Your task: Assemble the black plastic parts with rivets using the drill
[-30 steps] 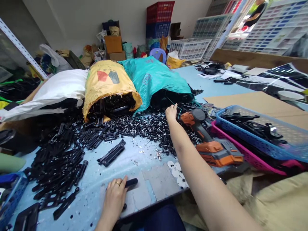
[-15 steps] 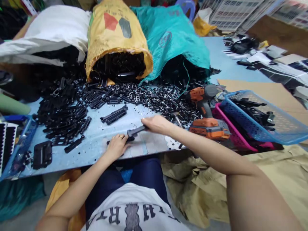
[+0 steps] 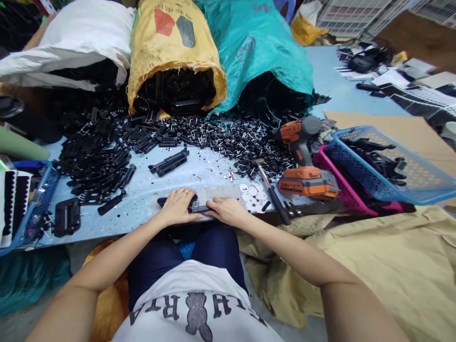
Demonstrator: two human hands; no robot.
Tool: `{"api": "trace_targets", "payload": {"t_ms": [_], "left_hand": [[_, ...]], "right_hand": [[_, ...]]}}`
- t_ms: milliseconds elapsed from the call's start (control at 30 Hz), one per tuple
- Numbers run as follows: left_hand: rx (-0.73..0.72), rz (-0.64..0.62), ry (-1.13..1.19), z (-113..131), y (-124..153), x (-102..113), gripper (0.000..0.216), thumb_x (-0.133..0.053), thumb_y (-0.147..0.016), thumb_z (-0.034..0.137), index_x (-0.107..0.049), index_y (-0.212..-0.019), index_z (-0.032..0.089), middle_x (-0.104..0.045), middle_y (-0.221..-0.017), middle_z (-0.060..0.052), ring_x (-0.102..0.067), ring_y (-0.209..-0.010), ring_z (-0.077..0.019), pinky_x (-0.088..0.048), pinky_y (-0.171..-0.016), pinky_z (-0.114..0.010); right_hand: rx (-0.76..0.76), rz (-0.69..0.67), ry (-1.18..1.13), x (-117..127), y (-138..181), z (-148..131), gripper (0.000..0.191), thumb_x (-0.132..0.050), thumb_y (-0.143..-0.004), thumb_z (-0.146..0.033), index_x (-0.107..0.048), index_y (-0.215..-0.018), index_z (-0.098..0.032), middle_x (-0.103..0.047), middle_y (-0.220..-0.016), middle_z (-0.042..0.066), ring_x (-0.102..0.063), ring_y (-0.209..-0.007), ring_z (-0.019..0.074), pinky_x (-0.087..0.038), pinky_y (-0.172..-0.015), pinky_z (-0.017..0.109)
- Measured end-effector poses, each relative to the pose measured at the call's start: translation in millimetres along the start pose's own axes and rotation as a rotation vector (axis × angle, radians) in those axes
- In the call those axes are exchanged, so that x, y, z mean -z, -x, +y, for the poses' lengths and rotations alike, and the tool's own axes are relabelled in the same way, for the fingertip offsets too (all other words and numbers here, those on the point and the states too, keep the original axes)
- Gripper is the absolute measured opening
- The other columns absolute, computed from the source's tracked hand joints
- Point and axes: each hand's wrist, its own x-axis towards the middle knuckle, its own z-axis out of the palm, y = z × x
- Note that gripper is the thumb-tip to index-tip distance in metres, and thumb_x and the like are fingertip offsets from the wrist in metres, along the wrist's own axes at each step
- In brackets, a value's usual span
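Gripping black plastic part (image 3: pixel 198 207) with left hand (image 3: pixel 178 207), fingers curled over it; pinching its right end with right hand (image 3: pixel 226 212). Lies flat on blue table (image 3: pixel 142 199), lower centre of frame. Long, narrow, matte black, mostly hidden under fingers. Just right: white discs (image 3: pixel 251 192), black-handled tool (image 3: pixel 274 197). Beyond: orange drill (image 3: pixel 302 164). Further up: heap of loose black pieces (image 3: pixel 231 140) below yellow sack (image 3: pixel 174 42) and teal sack (image 3: pixel 256 42).

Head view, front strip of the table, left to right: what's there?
Left blue basket → flat black part → left hand → right hand → orange drill → right blue basket.
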Motion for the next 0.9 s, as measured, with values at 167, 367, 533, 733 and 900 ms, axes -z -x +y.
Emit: {"api": "trace_targets", "payload": {"t_ms": [167,367,533,733,900], "left_hand": [[-0.011,0.042,0.012,-1.9,5.6,-5.1,0.061,-0.061,-0.07,0.06,-0.047,-0.113,0.018,-0.057,-0.106,-0.01,-0.053,-0.1,-0.0268,-0.038,-0.085,-0.037],[-0.045,0.172,0.065,-10.6,9.3,-11.6,0.042,-0.054,-0.08,0.051,-0.05,-0.106,0.018,-0.061,-0.098,-0.009,-0.057,-0.096,-0.0242,-0.043,-0.078,-0.033],[-0.035,0.117,0.096,-8.8,10.4,-10.1,0.048,-0.053,-0.078,0.057,-0.051,-0.107,0.018,-0.061,-0.098,-0.008,-0.058,-0.094,-0.0234,-0.044,-0.079,-0.034],[0.038,0.19,0.065,-45.0,-55.0,23.4,0.042,-0.039,-0.09,0.04,-0.044,-0.125,0.015,-0.051,-0.123,-0.012,-0.046,-0.114,-0.0251,-0.037,-0.094,-0.039],[0.225,0.158,-0.122,-98.3,-150.4,56.6,0.036,-0.039,-0.084,0.011,-0.055,-0.116,0.017,-0.055,-0.111,-0.012,-0.05,-0.104,-0.0234,-0.04,-0.085,-0.034]], "right_hand": [[-0.044,0.06,0.046,7.4,3.8,-10.9,0.035,-0.03,-0.094,-0.046,-0.053,-0.104,-0.022,-0.06,-0.09,0.009,-0.058,-0.078,0.0202,-0.033,-0.06,0.028],[-0.039,0.12,0.081,25.1,0.2,-17.5,0.034,-0.027,-0.096,-0.037,-0.054,-0.106,-0.02,-0.058,-0.092,0.013,-0.054,-0.08,0.0223,-0.033,-0.066,0.032],[0.017,0.13,0.049,25.9,-6.0,-5.5,0.034,-0.032,-0.095,-0.043,-0.056,-0.101,-0.019,-0.058,-0.09,0.01,-0.053,-0.079,0.0196,-0.032,-0.065,0.029],[0.026,0.235,-0.119,-11.6,2.1,25.4,0.04,-0.038,-0.091,-0.05,-0.059,-0.095,-0.017,-0.058,-0.094,0.009,-0.053,-0.087,0.0195,-0.036,-0.072,0.029],[-0.027,0.264,-0.173,-28.1,16.3,33.8,0.035,-0.045,-0.089,-0.048,-0.06,-0.097,-0.018,-0.059,-0.092,0.009,-0.054,-0.087,0.0202,-0.039,-0.075,0.032]]}}
